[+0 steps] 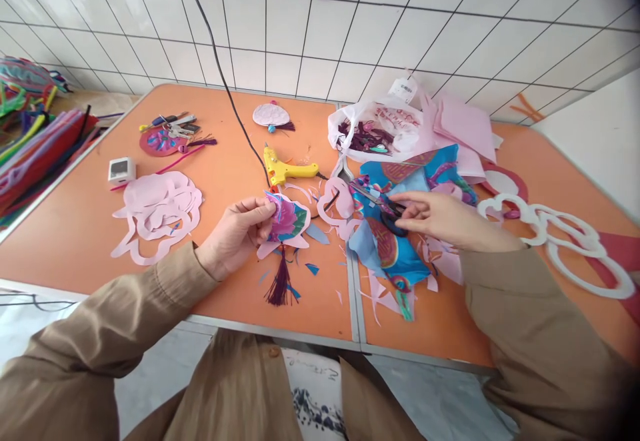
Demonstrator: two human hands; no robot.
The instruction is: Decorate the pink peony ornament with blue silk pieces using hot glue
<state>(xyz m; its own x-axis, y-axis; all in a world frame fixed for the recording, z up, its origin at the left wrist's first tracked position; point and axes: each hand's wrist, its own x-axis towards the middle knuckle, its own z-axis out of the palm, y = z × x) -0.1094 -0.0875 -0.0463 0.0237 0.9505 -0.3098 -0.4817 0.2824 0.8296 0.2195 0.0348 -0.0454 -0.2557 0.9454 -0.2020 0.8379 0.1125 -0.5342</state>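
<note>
**Fan-shaped cutout in one hand, scissors under the other**

At the centre of the frame we see the left hand (pixel 235 234) curled around the edge of a small fan-shaped ornament (pixel 286 222), thumb and fingers pinching its left side. The ornament is pink-backed with a bright flower print, and a dark purple tassel (pixel 281 284) hangs from its lower end onto the orange table (pixel 75 241).

Right of centre, the right hand (pixel 445 220) lies low over a piece of blue patterned fabric (pixel 395 248), its fingers loosely bent and touching the dark handles of a pair of scissors (pixel 383 204); we cannot tell whether it actually grips them.

Just above the ornament lies a yellow glue gun (pixel 287 170). To the left of centre sits a pile of pink paper offcuts (pixel 157 211), and white ring-shaped cutouts (pixel 565 241) lie at the right. A white plastic bag (pixel 373 131) sits in the upper middle.
</note>
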